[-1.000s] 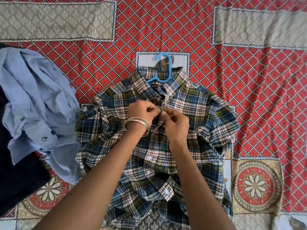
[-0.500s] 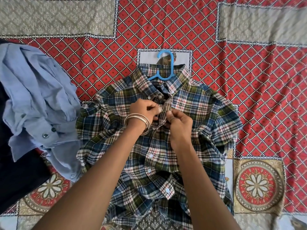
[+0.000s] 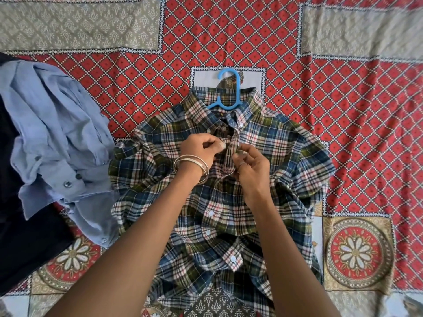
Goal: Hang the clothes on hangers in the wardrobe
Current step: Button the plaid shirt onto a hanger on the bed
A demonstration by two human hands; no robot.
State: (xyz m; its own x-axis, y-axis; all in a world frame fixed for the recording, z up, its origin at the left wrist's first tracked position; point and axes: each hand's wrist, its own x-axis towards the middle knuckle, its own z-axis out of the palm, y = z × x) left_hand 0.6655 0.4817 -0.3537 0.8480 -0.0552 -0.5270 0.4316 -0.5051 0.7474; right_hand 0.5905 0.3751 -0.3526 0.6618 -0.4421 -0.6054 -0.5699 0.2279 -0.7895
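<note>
A plaid shirt (image 3: pixel 286 156) in blue, green and red lies face up on the patterned bedspread (image 3: pixel 343 110). A blue plastic hanger (image 3: pixel 225 97) is inside it, its hook sticking out past the collar. My left hand (image 3: pixel 201 149), with metal bangles at the wrist, pinches the left edge of the shirt's front placket just below the collar. My right hand (image 3: pixel 250 165) pinches the right edge of the placket at the same spot, thumb and forefinger together. The lower buttons of the shirt look fastened.
A crumpled light blue shirt (image 3: pixel 57 138) lies at the left, partly over a dark garment (image 3: pixel 20 236). Red diamond-patterned bedspread stretches to the right and beyond the collar.
Both hands stay at the placket near the second button. My right hand's fingers have spread a little, and the cloth between the hands has bunched up.
</note>
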